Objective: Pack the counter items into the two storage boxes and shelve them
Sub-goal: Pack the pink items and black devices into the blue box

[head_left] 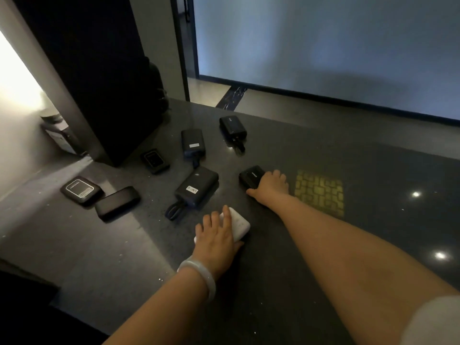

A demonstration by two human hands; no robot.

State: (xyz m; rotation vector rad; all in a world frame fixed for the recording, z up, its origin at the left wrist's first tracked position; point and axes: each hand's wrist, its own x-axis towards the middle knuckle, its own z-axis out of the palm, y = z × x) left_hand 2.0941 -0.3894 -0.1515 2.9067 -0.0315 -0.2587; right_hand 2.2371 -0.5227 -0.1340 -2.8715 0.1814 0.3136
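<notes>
I have the left hand (215, 241) clamped on the white power bank (240, 224) on the counter (323, 150) — fingers spread over its top, thumb at its near edge. The right hand (270, 186) grips a black power bank (251, 176) just beyond, fingers curled.

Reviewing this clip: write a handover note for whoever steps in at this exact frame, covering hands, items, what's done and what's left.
Left hand: grips the white power bank, which lies on the counter.
Right hand: grips a black power bank, also on the counter.
Other items: six dark devices lie loose to the left and beyond, the nearest being a labelled power bank.
Done: nothing visibly packed; no storage box in view.
Left: pack all eight items into the boxes, then shelve them.
</notes>
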